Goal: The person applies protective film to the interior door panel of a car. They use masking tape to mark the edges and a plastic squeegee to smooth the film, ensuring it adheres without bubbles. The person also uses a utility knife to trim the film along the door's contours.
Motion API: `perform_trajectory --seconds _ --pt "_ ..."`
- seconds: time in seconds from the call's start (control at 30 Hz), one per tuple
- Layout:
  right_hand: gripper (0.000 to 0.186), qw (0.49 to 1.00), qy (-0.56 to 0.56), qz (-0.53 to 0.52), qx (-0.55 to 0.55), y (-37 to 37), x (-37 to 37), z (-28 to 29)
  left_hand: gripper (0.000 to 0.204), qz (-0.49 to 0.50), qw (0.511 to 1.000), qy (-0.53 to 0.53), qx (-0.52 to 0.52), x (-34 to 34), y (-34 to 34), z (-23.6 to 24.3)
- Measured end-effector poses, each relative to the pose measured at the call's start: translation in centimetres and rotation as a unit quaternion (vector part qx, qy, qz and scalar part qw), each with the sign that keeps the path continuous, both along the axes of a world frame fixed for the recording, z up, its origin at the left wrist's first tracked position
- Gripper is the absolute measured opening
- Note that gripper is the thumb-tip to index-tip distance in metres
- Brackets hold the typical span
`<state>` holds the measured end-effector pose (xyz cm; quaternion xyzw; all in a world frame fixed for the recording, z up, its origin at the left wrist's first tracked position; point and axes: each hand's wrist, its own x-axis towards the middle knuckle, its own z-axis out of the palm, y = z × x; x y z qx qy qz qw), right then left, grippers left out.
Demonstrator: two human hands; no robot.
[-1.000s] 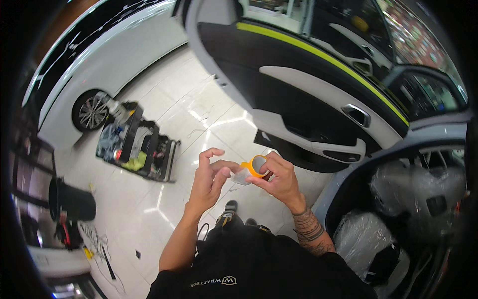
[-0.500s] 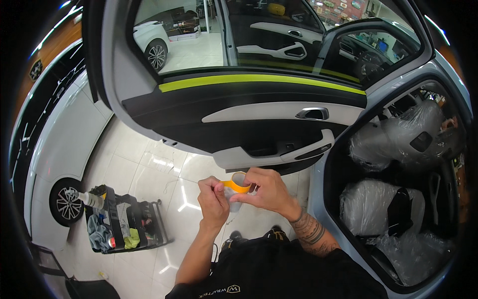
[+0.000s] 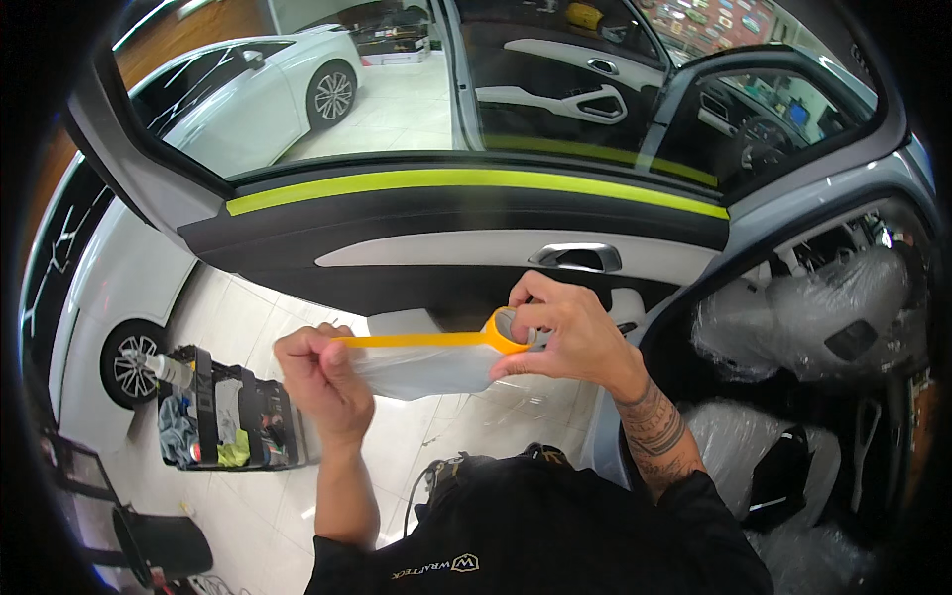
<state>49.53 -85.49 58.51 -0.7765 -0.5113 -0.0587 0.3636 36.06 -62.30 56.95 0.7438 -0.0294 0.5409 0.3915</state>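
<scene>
A roll of masking film point(image 3: 507, 335) with an orange tape edge is gripped in my right hand point(image 3: 583, 342), with fingers in its core and the thumb below. From it, a length of orange tape runs left, taut, to my left hand point(image 3: 325, 382), which pinches the free end. Translucent film point(image 3: 421, 371) hangs below the tape between my hands. Both hands are in front of an open car door point(image 3: 278, 253) with black and pale grey trim. Along the door's window sill lies a lime-green tape strip point(image 3: 476, 179). The inner door handle point(image 3: 575, 258) shows just above my right hand.
At right is the car's door opening, with a plastic-wrapped seat point(image 3: 843, 307). A black cart point(image 3: 253, 416) holding bottles and cloths stands on the tiled floor at left, near a white car point(image 3: 74, 367). A black bin point(image 3: 164, 545) is at lower left.
My left hand has moved left, drawing out a longer stretch of orange tape and film. My right hand has shifted slightly right and up with the roll. The view has moved closer to the door.
</scene>
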Motion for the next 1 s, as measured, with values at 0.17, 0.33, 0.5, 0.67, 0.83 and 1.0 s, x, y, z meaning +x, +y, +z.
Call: perform_trajectory --seconds 0.17,0.33,0.5,0.67,0.83,1.0 --pt "0.046 0.997 0.002 0.081 -0.011 -4.6 3.1 -0.9 0.03 0.111 0.993 0.002 -0.028 0.5 -1.2 1.9" --pt "0.042 0.997 0.052 0.062 0.018 -7.3 6.0 -0.5 0.029 0.186 0.981 0.031 -0.042 2.0 1.8 3.6" --pt "0.03 0.983 0.142 0.034 0.112 -5.1 7.0 3.0 0.027 0.209 0.975 0.048 -0.061 5.2 7.6 4.2" --pt "0.029 0.987 0.061 -0.083 0.123 1.5 7.8 5.9 0.021 0.301 0.952 0.052 -0.02 7.4 12.9 4.7" --pt "0.022 0.984 0.055 -0.136 0.105 4.8 8.1 6.5 0.017 0.347 0.937 0.036 0.025 7.9 15.2 4.6" --pt "0.025 0.982 0.066 -0.146 0.098 6.2 8.5 6.3 0.018 0.364 0.93 0.014 0.036 8.3 15.9 4.5"
